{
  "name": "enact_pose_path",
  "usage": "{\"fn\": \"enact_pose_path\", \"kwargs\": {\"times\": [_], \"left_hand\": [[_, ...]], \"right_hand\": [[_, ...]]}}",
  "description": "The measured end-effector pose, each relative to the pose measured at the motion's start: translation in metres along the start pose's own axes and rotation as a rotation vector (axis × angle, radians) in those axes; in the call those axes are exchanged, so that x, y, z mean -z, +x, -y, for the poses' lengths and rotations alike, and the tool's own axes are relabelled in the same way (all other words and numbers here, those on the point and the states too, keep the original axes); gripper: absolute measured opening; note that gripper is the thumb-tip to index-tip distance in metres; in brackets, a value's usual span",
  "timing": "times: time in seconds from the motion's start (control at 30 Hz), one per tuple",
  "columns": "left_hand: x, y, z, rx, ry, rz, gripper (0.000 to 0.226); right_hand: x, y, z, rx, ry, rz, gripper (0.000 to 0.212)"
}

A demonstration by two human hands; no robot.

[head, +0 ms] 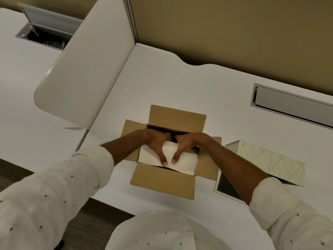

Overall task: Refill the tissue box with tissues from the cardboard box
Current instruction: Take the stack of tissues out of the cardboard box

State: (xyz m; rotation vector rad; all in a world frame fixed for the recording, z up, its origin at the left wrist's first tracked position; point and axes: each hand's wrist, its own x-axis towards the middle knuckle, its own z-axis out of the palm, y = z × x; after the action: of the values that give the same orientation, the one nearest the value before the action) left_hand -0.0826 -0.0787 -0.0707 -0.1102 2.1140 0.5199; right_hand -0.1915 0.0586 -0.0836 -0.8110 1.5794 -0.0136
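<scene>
A brown cardboard box [163, 179] stands open near the white desk's front edge, all flaps folded out. Inside it lies a white stack of tissues [183, 162]. My left hand [156, 143] and my right hand [187, 144] both reach into the box and grip the stack side by side, thumbs pressed on its top, fingers curled over its far edge. To the right sits the tissue box [266, 160], cream with a leaf pattern, lying with its open dark inside [225, 184] facing the desk's front edge. My right forearm crosses over part of it.
The white desk [162, 83] has a closed grey cable hatch [295, 105] at the back right. A white divider panel [86, 69] rises on the left, with a second desk and an open cable hatch [45, 35] beyond. A tan wall runs behind.
</scene>
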Motion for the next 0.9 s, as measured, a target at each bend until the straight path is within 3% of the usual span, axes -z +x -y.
{"fn": "enact_pose_path", "kwargs": {"times": [0.13, 0.27, 0.47, 0.57, 0.77, 0.9], "left_hand": [[0.003, -0.016, 0.008, -0.122, 0.011, -0.094, 0.117], [0.007, -0.039, 0.027, -0.222, -0.063, -0.172, 0.113], [0.009, -0.067, 0.06, -0.213, -0.115, -0.344, 0.121], [0.001, -0.073, 0.068, -0.218, -0.184, -0.452, 0.118], [-0.015, -0.09, 0.068, -0.277, -0.552, -0.742, 0.113], [-0.019, -0.093, 0.053, -0.303, -0.812, -0.87, 0.096]], "right_hand": [[-0.003, -0.008, -0.005, 0.145, 0.015, -0.082, 0.091], [-0.004, -0.019, -0.01, 0.267, -0.074, -0.239, 0.1], [-0.018, -0.036, -0.007, 0.398, -0.284, -0.762, 0.092], [-0.025, -0.039, -0.005, 0.465, -0.287, -0.926, 0.093], [-0.016, -0.052, -0.004, 0.431, -0.138, -0.975, 0.098], [0.002, -0.064, 0.003, 0.351, 0.007, -0.805, 0.107]]}}
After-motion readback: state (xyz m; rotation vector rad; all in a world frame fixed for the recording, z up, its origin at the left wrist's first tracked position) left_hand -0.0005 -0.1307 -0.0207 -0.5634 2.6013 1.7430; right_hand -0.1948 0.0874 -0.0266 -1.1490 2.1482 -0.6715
